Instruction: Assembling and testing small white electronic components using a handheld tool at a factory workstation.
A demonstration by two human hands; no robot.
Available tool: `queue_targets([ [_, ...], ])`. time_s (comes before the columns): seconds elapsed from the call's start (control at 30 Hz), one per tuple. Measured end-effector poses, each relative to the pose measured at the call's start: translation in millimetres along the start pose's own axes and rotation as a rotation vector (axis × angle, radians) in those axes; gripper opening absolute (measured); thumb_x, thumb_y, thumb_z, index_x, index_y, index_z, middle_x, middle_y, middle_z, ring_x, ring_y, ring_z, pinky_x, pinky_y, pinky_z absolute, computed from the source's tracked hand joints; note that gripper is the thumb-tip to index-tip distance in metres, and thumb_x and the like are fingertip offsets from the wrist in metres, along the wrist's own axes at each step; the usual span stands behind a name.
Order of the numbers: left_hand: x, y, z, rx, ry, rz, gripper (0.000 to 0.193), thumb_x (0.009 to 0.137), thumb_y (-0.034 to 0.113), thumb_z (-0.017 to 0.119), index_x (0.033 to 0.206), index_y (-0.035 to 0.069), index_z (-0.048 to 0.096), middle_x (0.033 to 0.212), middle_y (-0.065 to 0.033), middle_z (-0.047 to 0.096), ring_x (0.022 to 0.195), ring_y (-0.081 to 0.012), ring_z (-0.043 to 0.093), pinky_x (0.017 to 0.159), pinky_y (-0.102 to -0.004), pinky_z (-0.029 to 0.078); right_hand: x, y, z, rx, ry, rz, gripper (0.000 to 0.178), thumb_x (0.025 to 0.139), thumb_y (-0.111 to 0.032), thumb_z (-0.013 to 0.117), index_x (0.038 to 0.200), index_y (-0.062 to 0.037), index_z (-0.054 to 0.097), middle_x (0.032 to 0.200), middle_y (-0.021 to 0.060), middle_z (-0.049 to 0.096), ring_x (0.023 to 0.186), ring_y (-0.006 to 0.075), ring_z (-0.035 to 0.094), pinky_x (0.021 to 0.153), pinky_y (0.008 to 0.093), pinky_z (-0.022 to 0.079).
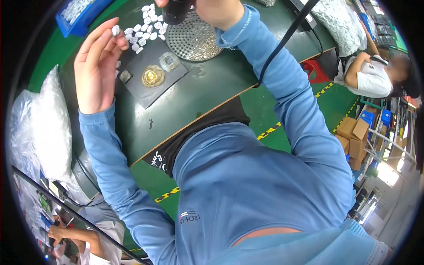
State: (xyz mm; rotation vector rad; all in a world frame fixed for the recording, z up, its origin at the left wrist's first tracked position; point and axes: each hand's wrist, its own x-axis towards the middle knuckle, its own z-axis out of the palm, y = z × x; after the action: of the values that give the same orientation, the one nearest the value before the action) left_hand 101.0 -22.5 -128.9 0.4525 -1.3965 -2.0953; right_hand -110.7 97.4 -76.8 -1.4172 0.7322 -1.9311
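Note:
My left hand (95, 66) is raised over the table's left side. A small white rounded piece (115, 30) is pinched between its thumb and fingertips. At the top edge my right hand (218, 11) is wrapped around a dark cylindrical object (176, 11), partly cut off by the frame, so its kind does not show. Beneath it lies a round perforated metal plate (187, 37) with many small shiny metal parts on it. A cluster of similar white pieces (143, 28) sits to its left. On a dark square mat (145, 95) rest a yellowish round lump (153, 76) and a clear, whitish lump (169, 61).
A blue bin (79, 15) of small white parts stands at the far left. Filled plastic bags (53, 123) lie left, another bag (333, 22) at the upper right. A black cable (282, 42) crosses by my right arm. Other people (369, 73) work nearby.

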Motion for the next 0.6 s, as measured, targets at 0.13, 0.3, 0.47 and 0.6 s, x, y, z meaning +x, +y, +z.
queue_targets([
  [0.13,-10,-9,-10,-0.1,0.038,0.015,0.032,0.102,0.014,0.063,0.128,-0.004,0.066,0.103,-0.0095,0.069,0.094,-0.0196,0.064,0.093,-0.0344,0.051,12,-24,38,-0.432,0.261,0.379,0.07,0.096,-0.048,0.072,0.133,0.0069,0.049,0.077,0.0072,0.063,0.065,0.0145,0.061,0.062,0.0266,0.051],
  [0.3,-5,-17,-9,-0.078,0.066,0.001,0.032,0.102,0.013,0.065,0.129,-0.004,0.065,0.114,-0.0169,0.072,0.097,-0.0216,0.069,0.095,-0.036,0.055,2,8,2,-0.154,-0.012,-0.03,0.074,0.097,-0.059,0.063,0.129,0.0073,0.051,0.078,0.0085,0.063,0.062,0.0156,0.06,0.06,0.0272,0.051],
  [0.47,-6,-13,-1,-0.08,0.035,-0.005,0.034,0.104,0.014,0.061,0.132,-0.004,0.062,0.123,-0.0241,0.07,0.103,-0.0265,0.072,0.098,-0.039,0.057,3,5,0,-0.204,0.011,-0.072,0.075,0.097,-0.061,0.062,0.129,0.0052,0.051,0.087,0.0098,0.064,0.072,0.0164,0.064,0.065,0.0275,0.053],
  [0.6,-10,-12,3,-0.079,0.026,-0.007,0.033,0.105,0.014,0.059,0.132,-0.004,0.06,0.124,-0.026,0.069,0.105,-0.0293,0.073,0.098,-0.0402,0.057,-1,10,3,-0.289,0.269,-0.193,0.068,0.099,-0.057,0.061,0.136,-0.0025,0.045,0.11,0.0128,0.065,0.094,0.0204,0.065,0.081,0.0325,0.055],
])
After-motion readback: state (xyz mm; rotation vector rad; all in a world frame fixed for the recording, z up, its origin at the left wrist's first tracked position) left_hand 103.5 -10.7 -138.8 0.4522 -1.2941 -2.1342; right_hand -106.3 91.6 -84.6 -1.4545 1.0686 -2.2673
